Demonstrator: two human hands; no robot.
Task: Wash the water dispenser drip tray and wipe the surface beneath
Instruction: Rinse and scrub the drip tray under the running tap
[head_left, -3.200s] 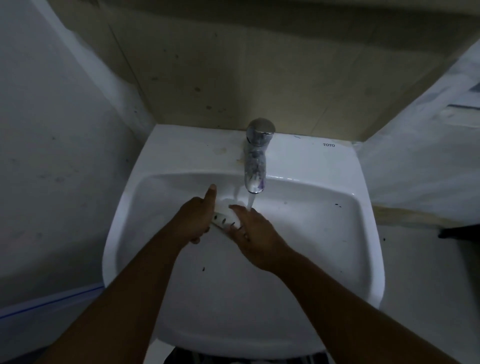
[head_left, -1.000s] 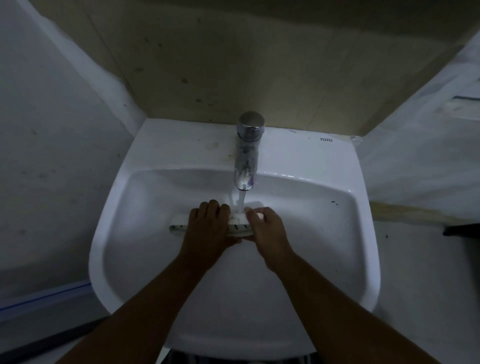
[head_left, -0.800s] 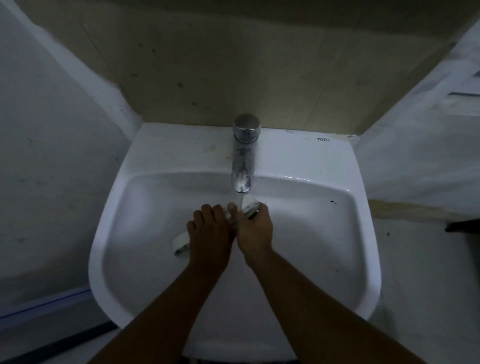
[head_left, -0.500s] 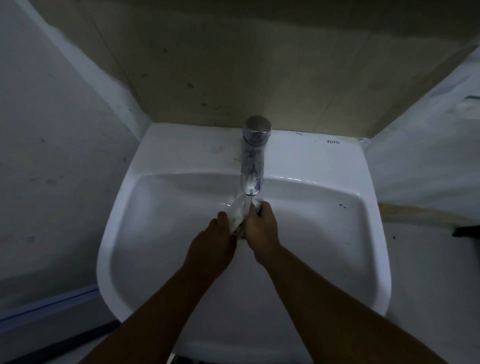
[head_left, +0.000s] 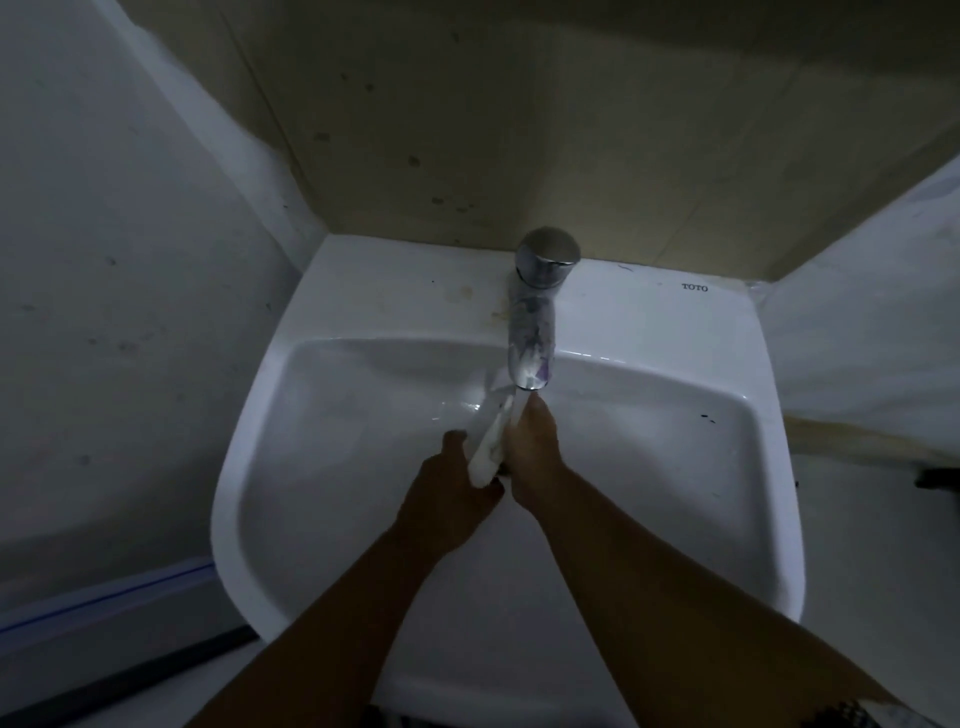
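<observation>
A white tray (head_left: 488, 447) stands on edge under the tap (head_left: 535, 332), over the sink (head_left: 363, 291). The left hand (head_left: 449, 499) grips its lower end and the right hand (head_left: 530, 452) clasps its side. Washing looks underway; wiping remains.

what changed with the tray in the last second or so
The white plastic drip tray swung from lying crosswise under the chrome tap to end-on, its far end raised towards the tap. The left hand shifted from on top of it to its left side. Unchanged: both hands, right hand included, grip it over the white ceramic sink.
</observation>
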